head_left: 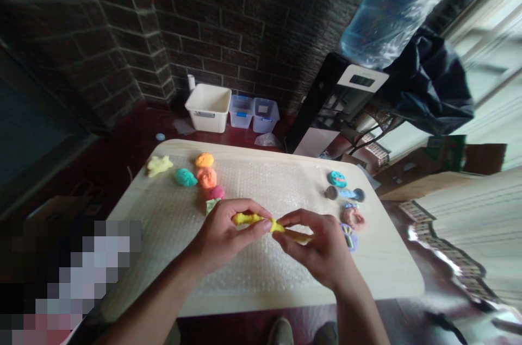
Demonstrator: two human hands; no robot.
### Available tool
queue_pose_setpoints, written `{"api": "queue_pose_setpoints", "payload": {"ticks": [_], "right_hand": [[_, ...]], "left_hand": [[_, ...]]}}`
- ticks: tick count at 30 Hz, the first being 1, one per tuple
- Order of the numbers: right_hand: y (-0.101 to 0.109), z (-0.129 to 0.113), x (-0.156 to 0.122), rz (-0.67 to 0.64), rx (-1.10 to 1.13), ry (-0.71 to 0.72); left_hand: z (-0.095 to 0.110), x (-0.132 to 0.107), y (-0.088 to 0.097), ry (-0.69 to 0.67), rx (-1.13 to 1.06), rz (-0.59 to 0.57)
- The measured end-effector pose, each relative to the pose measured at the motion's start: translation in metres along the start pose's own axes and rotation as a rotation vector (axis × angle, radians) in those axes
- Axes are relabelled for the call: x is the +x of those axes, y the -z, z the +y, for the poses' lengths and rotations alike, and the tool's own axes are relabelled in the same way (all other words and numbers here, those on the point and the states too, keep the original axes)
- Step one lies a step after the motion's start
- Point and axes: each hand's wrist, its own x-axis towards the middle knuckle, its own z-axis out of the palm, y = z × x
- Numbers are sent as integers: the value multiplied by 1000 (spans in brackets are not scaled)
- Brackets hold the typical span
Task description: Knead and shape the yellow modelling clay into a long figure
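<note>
A long, knobbly yellow strip of modelling clay (245, 218) is held above the table in both hands. My left hand (220, 231) pinches it between thumb and fingers near the middle, with its lumpy end lying under the curled fingers. Close beside, my right hand (320, 244) grips the other half, its thumb and forefinger closed on it; the far end shows partly beneath the palm. Just behind my left hand sits a pale green lump (212, 205), partly hidden. A purple clay piece with yellow stripes (350, 238) lies past my right hand.
Bubble wrap (261, 176) covers much of the wooden table (391, 258). Orange (204, 160), coral (207, 177), magenta (216, 193) and teal (186, 177) lumps sit left. A dumbbell-shaped piece (345, 193) and brown ring (359, 219) lie right. Beyond stand bins (207, 108) and a water dispenser (322, 111).
</note>
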Motion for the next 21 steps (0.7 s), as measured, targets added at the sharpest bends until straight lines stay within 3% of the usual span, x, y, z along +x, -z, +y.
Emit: {"api": "queue_pose_setpoints", "payload": {"ticks": [7,12,21], "right_hand": [[-5,2,-1,-41,105,-53],[4,3,-1,-105,82,-111],[15,21,-2,-202,-176,-26]], "left_hand": [[-1,-1,1,24,13,-21],[0,-2,-1,-7,95,-41],[-2,-4,-2,-128,229,-73]]}}
